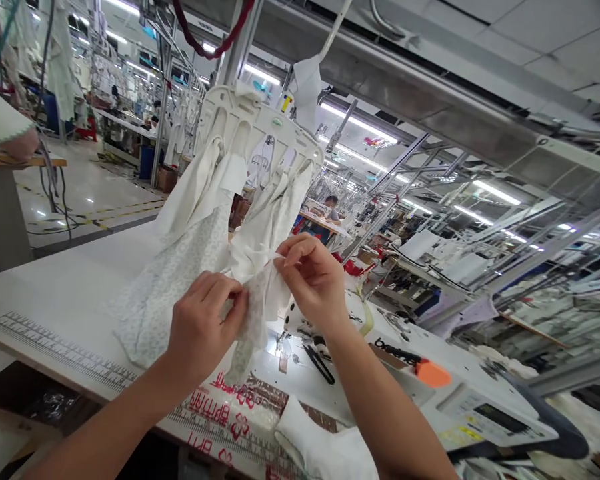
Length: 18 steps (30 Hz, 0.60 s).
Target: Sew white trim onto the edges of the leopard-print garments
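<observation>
My left hand [205, 330] and my right hand [313, 280] both pinch a thin, pale strip of the fabric [253, 320] in front of me. The fabric is a white garment piece with a faint green print [173, 293], and it hangs from a white plastic hanger plate [260, 127] on an overhead rail. The strip's lower end dangles above the white sewing table [65, 293]. Part of the cloth is hidden behind my fingers.
A white sewing machine [460, 393] stands to the right, with black shears [319, 363] near its needle area. A white cloth piece [320, 447] lies at the table's front edge. A ruler scale [60, 350] runs along the table. Workstations and hanging garments fill the background.
</observation>
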### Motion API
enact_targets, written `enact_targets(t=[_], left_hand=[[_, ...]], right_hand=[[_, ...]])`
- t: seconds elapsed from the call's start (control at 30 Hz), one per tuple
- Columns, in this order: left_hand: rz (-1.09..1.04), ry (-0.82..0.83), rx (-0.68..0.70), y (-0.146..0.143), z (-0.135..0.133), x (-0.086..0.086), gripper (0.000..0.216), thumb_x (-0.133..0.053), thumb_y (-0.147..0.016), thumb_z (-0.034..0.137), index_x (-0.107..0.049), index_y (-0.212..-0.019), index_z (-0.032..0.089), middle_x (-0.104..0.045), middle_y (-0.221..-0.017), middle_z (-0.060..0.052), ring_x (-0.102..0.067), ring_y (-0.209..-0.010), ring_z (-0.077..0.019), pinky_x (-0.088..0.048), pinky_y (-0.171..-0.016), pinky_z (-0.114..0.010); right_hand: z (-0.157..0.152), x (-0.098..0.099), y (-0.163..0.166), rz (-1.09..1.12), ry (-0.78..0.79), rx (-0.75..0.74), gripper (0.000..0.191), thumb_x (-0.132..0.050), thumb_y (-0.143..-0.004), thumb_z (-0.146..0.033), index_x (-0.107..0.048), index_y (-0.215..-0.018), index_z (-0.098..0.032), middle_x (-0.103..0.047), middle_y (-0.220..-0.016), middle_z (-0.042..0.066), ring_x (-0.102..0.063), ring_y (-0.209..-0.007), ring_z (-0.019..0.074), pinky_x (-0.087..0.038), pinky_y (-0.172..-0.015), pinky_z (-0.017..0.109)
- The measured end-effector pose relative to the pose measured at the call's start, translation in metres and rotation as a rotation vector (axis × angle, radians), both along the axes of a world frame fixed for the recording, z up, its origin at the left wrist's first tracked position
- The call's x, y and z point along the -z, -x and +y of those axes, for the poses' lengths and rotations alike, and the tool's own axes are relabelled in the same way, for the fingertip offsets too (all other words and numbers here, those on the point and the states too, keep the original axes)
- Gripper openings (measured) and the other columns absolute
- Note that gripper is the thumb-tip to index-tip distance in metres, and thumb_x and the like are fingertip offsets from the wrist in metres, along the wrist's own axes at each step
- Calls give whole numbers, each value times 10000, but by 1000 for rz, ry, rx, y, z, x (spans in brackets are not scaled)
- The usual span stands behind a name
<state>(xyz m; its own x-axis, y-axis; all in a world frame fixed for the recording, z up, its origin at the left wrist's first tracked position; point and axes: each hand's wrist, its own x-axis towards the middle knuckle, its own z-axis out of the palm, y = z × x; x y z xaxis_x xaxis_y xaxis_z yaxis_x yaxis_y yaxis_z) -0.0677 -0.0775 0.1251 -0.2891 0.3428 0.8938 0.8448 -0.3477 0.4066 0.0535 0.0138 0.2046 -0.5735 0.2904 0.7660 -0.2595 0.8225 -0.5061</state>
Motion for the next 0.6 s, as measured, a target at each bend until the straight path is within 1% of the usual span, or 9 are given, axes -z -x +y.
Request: enact_targets(t=[0.1,0.17,0.2,0.27,0.33,0.4,0.5,0.53,0.6], left_hand=[[-52,-22,72,3,-4,-7,132,-552,-856,276,-537,-808,154,-564,-818,-45,-533,-811,-183,-448,-740,-324],[-86,46,111,4,-3,-13,179,-589,-810,320,-527,-853,158,-573,-851,-47,-553,-840,-198,-465,-761,-345],[-95,92,114,4,-2,-15,163,-590,-789,288,-523,-866,161,-584,-848,-41,-565,-826,-196,-475,-748,-342],[-89,169,97,6,1,-19,122,-550,-750,167,-532,-871,168,-607,-822,-26,-583,-767,-180,-489,-702,-316],[-72,180,70,7,3,-19,179,-506,-732,80,-547,-878,176,-622,-798,-11,-592,-723,-161,-493,-662,-283],[-34,72,42,9,2,-15,190,-510,-760,59,-540,-904,179,-629,-842,-18,-602,-760,-154,-499,-681,-271],[131,-173,-27,8,-2,-6,153,-553,-806,54,-535,-897,176,-605,-875,-41,-579,-822,-164,-492,-735,-296],[201,-214,-43,7,-3,-3,151,-568,-808,46,-544,-887,173,-597,-852,-43,-562,-811,-169,-485,-731,-304],[288,-227,-44,3,-4,3,170,-594,-799,23,-565,-887,165,-597,-800,-42,-531,-759,-168,-473,-692,-304]], right_hand=[[0,0,2,-27,-29,-12,151,-566,-806,-85,-502,-759,-214,-530,-836,7,-516,-778,117,-441,-621,249],[-1,0,3,-42,-31,-14,151,-580,-802,-91,-501,-764,-214,-546,-833,2,-526,-785,115,-458,-660,260],[-2,0,4,-45,-27,-9,149,-588,-800,-99,-501,-760,-213,-550,-827,0,-528,-782,113,-464,-674,264],[-2,0,5,-49,-16,-4,144,-599,-796,-115,-502,-749,-209,-552,-812,-5,-531,-768,109,-472,-688,266],[-1,0,5,-45,1,-24,142,-607,-790,-123,-505,-738,-207,-559,-803,-8,-537,-758,105,-478,-693,265],[1,0,6,-39,61,-73,145,-625,-777,-134,-510,-728,-207,-582,-802,-9,-549,-749,103,-482,-690,265],[9,4,8,-23,276,-173,189,-686,-725,-158,-508,-680,-205,-628,-771,-16,-568,-706,101,-488,-669,264],[11,6,9,-14,343,-195,211,-706,-705,-167,-502,-664,-204,-637,-755,-20,-571,-686,99,-488,-660,261],[16,10,11,5,423,-216,249,-730,-677,-183,-484,-647,-202,-645,-736,-27,-577,-659,96,-487,-643,252]])
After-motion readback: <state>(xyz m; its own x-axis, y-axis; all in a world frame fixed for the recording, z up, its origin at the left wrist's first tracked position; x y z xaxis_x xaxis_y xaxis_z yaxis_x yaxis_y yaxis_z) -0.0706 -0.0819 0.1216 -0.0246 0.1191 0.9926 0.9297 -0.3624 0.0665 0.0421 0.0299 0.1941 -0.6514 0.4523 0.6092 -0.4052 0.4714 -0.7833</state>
